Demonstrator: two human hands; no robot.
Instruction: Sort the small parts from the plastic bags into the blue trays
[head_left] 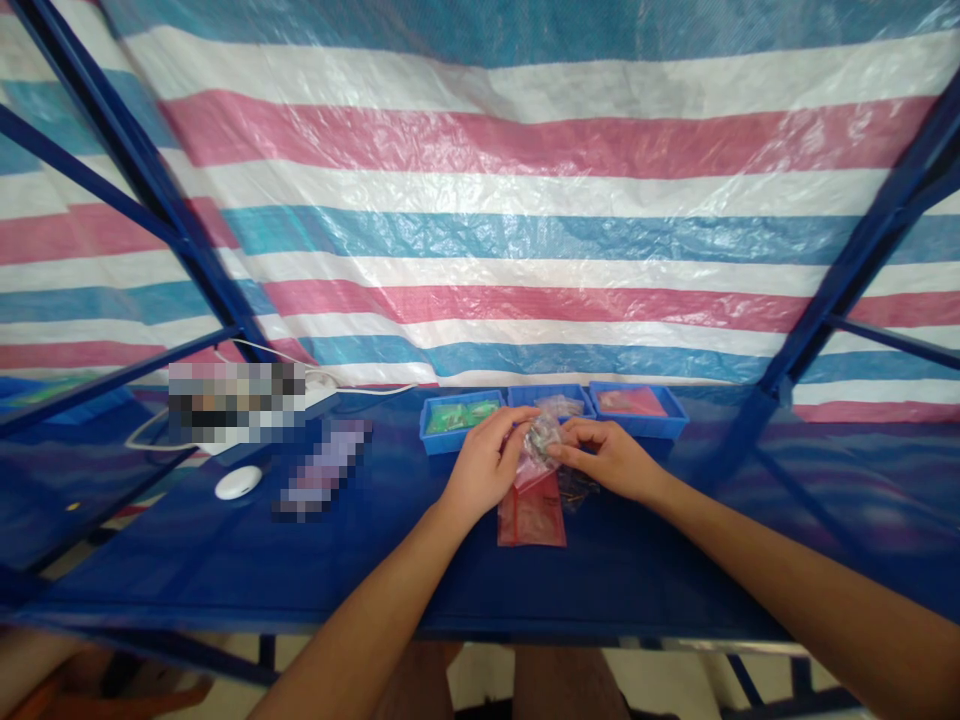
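My left hand (486,466) is closed around the left side of a small clear plastic bag (541,438) with something greyish inside that is too blurred to name. From the other side, my right hand (613,458) pinches the same bag between thumb and fingers. Beneath it a red flat zip bag (531,518) lies on the blue table. Dark small pieces (577,490) lie beside the red bag, partly under my right hand. Just behind my hands stand three blue bins: one with green bags (459,414), one with clear bags (559,406), one with red bags (634,402).
A round white object (238,482) and a pixelated oblong item (324,470) lie on the blue tabletop (390,560) to the left. White cables (375,391) run along the back. Blue metal posts (862,240) and a striped sheet (525,240) enclose the table.
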